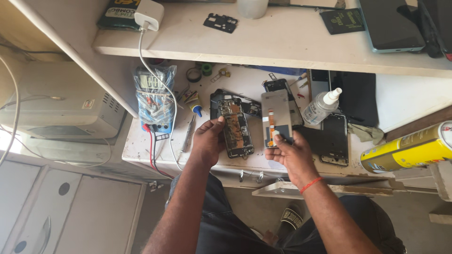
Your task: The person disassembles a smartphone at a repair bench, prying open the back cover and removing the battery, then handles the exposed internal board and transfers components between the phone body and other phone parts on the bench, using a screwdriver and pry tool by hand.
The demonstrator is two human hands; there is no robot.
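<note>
My left hand (208,140) grips an opened phone body (238,127) by its left edge; its circuit board and orange flex parts face up. My right hand (289,155) holds the lower end of a grey display panel (276,115) with an orange ribbon on its back, right next to the phone body. Both are held just above the white workbench (141,146). A red thread band sits on my right wrist.
A multimeter in a plastic bag (153,96) lies at left with red and black leads. A clear squeeze bottle (321,106), a black phone frame (335,138), a screwdriver (189,131) and a yellow spray can (409,150) surround them. An upper shelf (282,42) carries a white charger (149,14) and a tablet (391,23).
</note>
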